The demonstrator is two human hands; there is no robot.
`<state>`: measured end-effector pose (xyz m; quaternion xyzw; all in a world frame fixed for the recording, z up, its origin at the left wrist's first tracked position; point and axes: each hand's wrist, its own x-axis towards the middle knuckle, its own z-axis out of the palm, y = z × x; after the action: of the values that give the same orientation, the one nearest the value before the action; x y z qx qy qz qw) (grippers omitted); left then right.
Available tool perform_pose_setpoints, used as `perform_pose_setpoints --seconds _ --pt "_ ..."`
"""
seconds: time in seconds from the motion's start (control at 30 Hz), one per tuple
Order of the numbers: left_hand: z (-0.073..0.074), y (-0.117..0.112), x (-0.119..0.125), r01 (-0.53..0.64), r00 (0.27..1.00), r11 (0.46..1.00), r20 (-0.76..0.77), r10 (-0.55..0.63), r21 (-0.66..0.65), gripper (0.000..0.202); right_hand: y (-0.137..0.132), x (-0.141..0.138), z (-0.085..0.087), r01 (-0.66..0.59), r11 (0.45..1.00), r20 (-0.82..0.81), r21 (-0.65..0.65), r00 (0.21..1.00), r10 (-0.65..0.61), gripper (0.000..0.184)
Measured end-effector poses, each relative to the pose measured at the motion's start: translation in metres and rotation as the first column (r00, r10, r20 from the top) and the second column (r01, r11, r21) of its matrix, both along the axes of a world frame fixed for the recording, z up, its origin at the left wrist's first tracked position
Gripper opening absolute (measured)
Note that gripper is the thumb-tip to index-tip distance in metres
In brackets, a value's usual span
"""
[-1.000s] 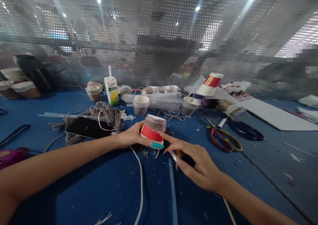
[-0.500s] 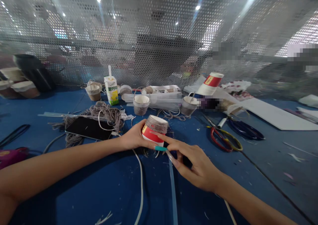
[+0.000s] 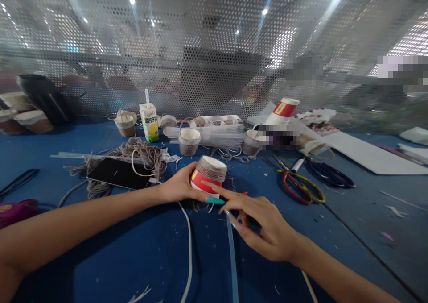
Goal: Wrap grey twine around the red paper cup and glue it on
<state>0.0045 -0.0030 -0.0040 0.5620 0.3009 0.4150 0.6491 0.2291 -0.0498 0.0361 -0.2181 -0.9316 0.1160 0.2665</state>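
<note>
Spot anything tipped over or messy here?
A red-and-white paper cup lies tipped over at the back, and a tangled heap of grey-brown twine sprawls beside a black phone. Pale scraps litter the blue table. The red paper cup in the left hand looks fine.

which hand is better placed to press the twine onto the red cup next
Right, probably. The left hand grips the red cup and steadies it, while the right hand is free to press, its forefinger touching the cup's side below the twine wrap.
</note>
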Motion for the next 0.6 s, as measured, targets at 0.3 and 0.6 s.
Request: perform_pose_setpoints --seconds 0.3,0.6 --pt "0.0058 0.0024 -0.0055 0.113 0.979 0.993 0.173 -0.108 -0.021 0.06 0.0064 0.0036 -0.0037 0.006 0.998 0.078 -0.055 0.997 -0.002 0.017" --pt "0.0051 0.0038 -0.0081 0.129 0.984 0.991 0.131 -0.123 -0.038 0.056 0.0058 -0.0014 0.0006 0.022 0.996 0.164 -0.084 0.987 -0.008 0.017"
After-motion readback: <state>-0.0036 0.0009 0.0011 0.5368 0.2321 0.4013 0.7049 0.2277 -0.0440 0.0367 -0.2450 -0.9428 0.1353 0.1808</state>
